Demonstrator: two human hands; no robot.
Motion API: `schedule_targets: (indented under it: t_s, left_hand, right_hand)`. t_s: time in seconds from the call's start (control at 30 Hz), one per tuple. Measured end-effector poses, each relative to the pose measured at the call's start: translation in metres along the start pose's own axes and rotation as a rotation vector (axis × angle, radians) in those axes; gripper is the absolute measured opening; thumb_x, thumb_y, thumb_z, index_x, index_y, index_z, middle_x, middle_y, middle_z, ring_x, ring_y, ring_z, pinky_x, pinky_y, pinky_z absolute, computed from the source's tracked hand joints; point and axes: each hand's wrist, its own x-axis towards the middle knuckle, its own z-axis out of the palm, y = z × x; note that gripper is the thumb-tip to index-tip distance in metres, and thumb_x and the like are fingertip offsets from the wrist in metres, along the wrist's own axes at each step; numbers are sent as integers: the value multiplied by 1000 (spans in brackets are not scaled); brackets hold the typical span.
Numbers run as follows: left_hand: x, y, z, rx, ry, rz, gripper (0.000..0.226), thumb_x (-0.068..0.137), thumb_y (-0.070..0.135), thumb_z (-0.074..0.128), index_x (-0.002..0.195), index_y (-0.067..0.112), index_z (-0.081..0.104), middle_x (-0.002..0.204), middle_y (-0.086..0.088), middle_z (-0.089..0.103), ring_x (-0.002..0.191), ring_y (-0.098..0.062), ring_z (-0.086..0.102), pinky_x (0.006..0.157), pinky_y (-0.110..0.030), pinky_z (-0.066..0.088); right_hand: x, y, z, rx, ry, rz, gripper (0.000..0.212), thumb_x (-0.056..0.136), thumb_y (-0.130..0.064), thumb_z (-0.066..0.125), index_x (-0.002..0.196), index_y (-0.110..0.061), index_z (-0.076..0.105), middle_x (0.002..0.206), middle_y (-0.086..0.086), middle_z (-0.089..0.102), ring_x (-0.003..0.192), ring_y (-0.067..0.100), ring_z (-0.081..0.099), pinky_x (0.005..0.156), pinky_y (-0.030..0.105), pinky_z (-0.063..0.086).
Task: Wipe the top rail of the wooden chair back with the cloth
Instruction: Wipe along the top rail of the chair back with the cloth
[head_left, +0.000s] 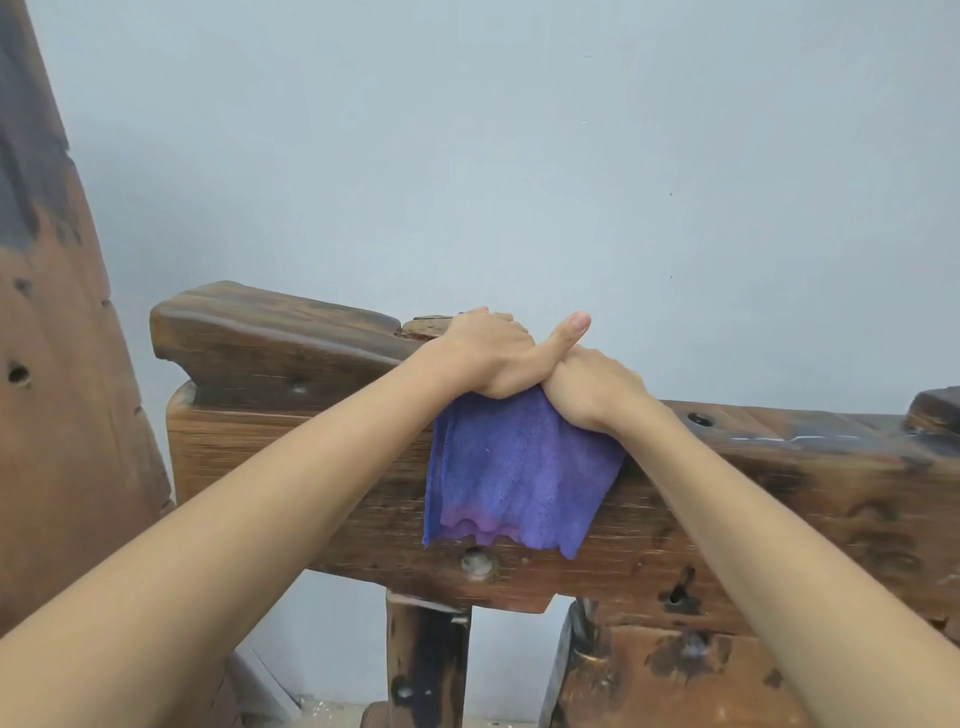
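Note:
The rough, dark wooden chair back's top rail (769, 431) runs across the middle of the view, with a raised end block at its left. A purple cloth (514, 478) is draped over the rail and hangs down its near face. My left hand (488, 358) lies on top of the rail over the cloth's upper edge, fingers curled over the far side. My right hand (597, 389) presses the cloth's upper right part, and its fingers reach over the rail out of sight. The left thumb crosses over the right hand.
A tall worn wooden slab (57, 364) stands at the left edge. Wooden uprights (426, 660) support the rail below. A plain pale blue wall (519, 156) is close behind the chair. A raised wooden block (935, 410) sits on the rail at far right.

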Motion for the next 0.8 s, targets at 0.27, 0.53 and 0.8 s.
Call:
schedule_targets:
  t_s: [0.27, 0.53, 0.8]
  left_hand:
    - [-42, -6, 6, -64, 53, 143, 84, 94, 63, -12, 161, 22, 17, 169, -4, 18, 156, -8, 8, 126, -38, -3]
    - [-74, -51, 5, -18, 166, 13, 103, 82, 72, -17, 162, 17, 16, 169, -2, 16, 156, -6, 6, 127, -39, 1]
    - [-58, -67, -3, -11, 133, -176, 94, 93, 70, -8, 158, 13, 30, 164, -11, 31, 155, -16, 19, 125, -41, 7]
  right_hand:
    - [-45, -22, 29, -72, 328, 29, 53, 102, -35, 24, 150, -24, 43, 150, 4, 51, 140, 24, 43, 111, 40, 33]
    - [-5, -49, 25, -88, 78, -342, 71, 94, -38, 7, 165, -27, 3, 173, -12, -4, 158, 9, -3, 123, 45, 27]
    - [32, -81, -1, 3, -117, -188, 45, 98, -48, 23, 125, -38, 59, 152, 0, 48, 137, 27, 46, 112, 51, 39]
